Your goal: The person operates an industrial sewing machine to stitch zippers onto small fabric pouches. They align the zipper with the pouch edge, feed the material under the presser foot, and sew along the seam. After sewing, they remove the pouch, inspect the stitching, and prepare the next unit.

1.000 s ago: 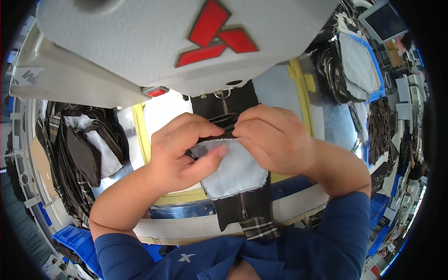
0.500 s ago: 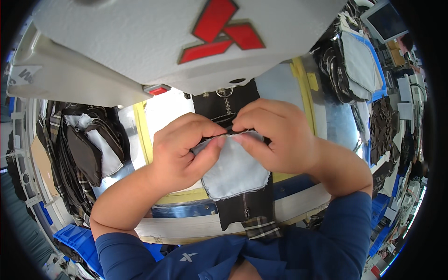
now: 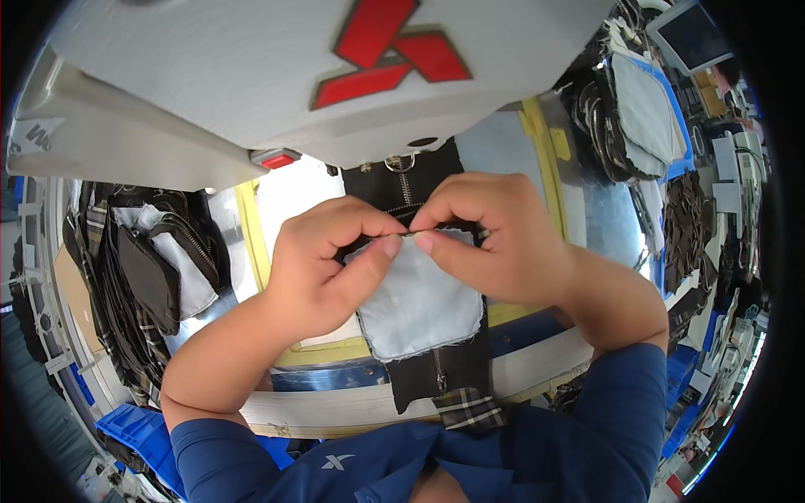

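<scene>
My left hand and my right hand meet at the middle, each pinching the top edge of a light grey fabric pocket piece between thumb and forefinger. That piece lies over a dark fabric panel, which runs from under the sewing machine head toward me. A metal ring and a zipper show on the panel beyond my fingers. Nearer me, a zipper pull hangs by the panel's end, beside a plaid fabric strip. My fingers hide part of the pinched edge.
The large grey machine head overhangs the far side of the work. Dark and plaid zippered pieces are stacked at left, and more zippered pieces with grey lining at right. Yellow tape borders the work plate. A blue bin stands lower left.
My fingertips have drawn closer together along the pocket piece's top edge, and my left thumb has shifted slightly. The cloth stays in nearly the same place.
</scene>
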A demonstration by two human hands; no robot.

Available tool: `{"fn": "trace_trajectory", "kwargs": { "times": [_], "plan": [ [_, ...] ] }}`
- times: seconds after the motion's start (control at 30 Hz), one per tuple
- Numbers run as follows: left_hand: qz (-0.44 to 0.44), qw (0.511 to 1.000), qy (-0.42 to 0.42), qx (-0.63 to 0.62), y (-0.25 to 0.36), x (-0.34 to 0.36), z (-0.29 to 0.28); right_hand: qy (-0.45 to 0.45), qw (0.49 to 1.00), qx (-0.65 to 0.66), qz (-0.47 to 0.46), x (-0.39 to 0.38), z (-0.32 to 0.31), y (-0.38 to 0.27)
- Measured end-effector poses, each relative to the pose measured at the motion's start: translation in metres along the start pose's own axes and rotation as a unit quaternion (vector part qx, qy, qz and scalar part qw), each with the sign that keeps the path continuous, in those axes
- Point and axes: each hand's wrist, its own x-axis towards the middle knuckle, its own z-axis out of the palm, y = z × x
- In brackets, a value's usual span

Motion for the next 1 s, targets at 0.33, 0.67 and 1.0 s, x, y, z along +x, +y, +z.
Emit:
{"fn": "trace_trajectory", "kwargs": {
  "times": [0.33,0.67,1.0],
  "plan": [
    [-0.017,1.0,0.008,0.01,-0.004,0.002,0.005,0.011,0.999,0.022,0.034,0.008,0.001,0.005],
    [-0.087,0.994,0.038,0.05,-0.001,0.002,0.006,0.003,0.997,-0.077,-0.027,0.01,0.004,0.013],
    [-0.286,0.939,0.024,0.19,-0.002,0.043,-0.013,0.004,0.959,-0.281,-0.036,0.039,0.003,0.041]
  ]
}}
